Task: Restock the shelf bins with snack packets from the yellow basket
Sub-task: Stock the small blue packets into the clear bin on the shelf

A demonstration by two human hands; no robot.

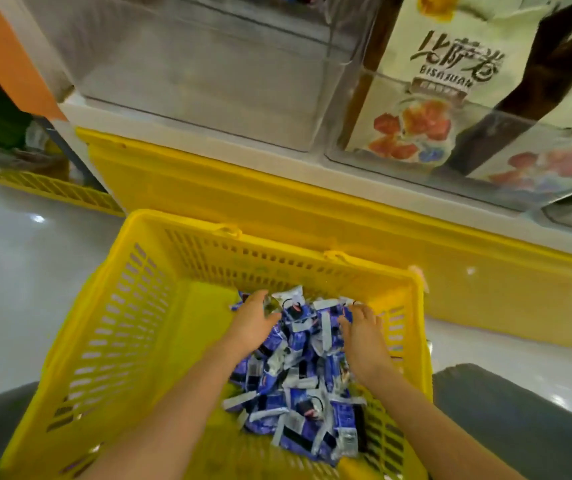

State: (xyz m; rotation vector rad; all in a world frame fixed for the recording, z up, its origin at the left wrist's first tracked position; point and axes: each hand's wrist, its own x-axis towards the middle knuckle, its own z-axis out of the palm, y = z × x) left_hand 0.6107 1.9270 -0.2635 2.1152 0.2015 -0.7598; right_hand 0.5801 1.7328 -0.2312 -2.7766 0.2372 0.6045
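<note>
A yellow slotted basket point(132, 327) stands on the floor below the shelf. In its right half lies a heap of several small blue-and-white snack packets point(298, 389). My left hand point(253, 323) lies on the heap's far left side, fingers bent down into the packets. My right hand point(364, 334) lies on the far right side, fingers likewise dug in among the packets. The two hands face each other with packets between them. Straight above, a clear shelf bin point(208, 74) looks nearly empty.
A second clear bin point(485, 140) at the upper right holds large cream snack bags with red print. A yellow shelf base point(277, 199) runs behind the basket. Glossy grey floor point(17, 271) lies to the left. My dark-trousered knees flank the basket.
</note>
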